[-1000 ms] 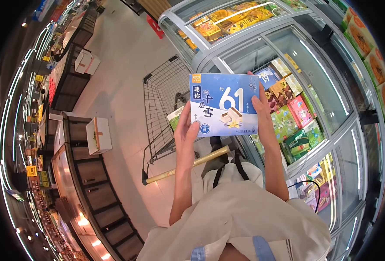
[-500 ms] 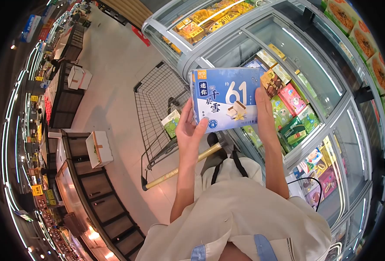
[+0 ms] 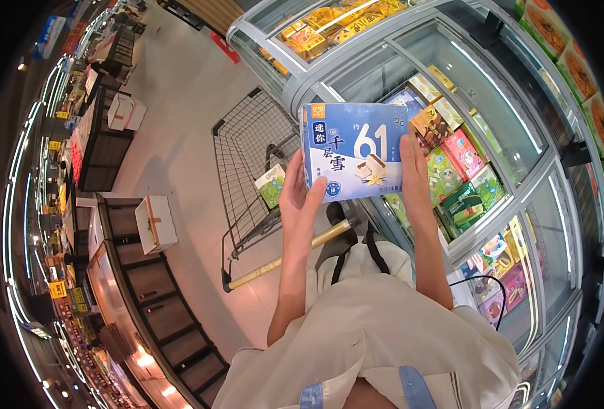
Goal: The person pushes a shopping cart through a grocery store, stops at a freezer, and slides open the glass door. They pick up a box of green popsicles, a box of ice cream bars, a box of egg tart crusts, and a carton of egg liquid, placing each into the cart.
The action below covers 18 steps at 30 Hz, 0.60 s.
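Between my two hands I hold a blue and white ice cream box marked "61", its printed front facing me. My left hand grips the box's left side, thumb on the lower front. On the right edge, my right hand is closed with its thumb along the front. Behind and to the right of the box, an open chest freezer holds several colourful ice cream boxes, among them a pink box and a dark green box.
A wire shopping cart with a yellow handle stands at my front left; a green and white carton sits in it. Shelving with drawers and a white bin line the left. More freezer sections continue ahead.
The box stays in both hands, tilted very slightly differently. The surroundings have shifted a little in view as my head moved.
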{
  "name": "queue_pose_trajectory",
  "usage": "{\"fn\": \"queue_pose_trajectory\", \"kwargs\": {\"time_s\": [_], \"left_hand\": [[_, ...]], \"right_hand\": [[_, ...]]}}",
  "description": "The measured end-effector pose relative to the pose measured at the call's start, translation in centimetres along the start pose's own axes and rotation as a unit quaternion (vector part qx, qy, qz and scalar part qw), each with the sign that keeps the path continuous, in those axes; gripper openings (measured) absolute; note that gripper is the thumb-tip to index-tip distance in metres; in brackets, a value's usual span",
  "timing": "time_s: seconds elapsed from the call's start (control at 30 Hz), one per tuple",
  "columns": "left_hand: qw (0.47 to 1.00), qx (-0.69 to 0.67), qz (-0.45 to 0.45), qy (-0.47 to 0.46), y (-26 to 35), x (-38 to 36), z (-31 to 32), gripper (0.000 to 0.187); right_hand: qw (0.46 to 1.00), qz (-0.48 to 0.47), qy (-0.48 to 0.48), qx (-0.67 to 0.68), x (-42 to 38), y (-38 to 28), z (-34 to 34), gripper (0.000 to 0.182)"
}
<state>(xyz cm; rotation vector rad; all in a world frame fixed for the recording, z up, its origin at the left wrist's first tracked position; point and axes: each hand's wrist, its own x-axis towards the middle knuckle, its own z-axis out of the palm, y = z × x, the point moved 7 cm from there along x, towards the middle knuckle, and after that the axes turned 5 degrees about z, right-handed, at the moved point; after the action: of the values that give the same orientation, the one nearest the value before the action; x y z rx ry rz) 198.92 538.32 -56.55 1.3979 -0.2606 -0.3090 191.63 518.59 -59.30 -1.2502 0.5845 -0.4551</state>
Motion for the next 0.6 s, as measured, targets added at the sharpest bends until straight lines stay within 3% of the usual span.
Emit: {"fn": "queue_pose_trajectory", "kwargs": {"time_s": [0.4, 0.6], "left_hand": [[0.998, -0.032, 0.019, -0.053, 0.0, 0.4, 0.1, 0.091], [0.994, 0.050, 0.049, -0.089, 0.5, 0.5, 0.8, 0.108]], "right_hand": [[0.998, 0.054, 0.013, 0.022, 0.5, 2.2, -0.4, 0.066], [0.994, 0.081, 0.031, 0.059, 0.6, 3.3, -0.6, 0.067]]}}
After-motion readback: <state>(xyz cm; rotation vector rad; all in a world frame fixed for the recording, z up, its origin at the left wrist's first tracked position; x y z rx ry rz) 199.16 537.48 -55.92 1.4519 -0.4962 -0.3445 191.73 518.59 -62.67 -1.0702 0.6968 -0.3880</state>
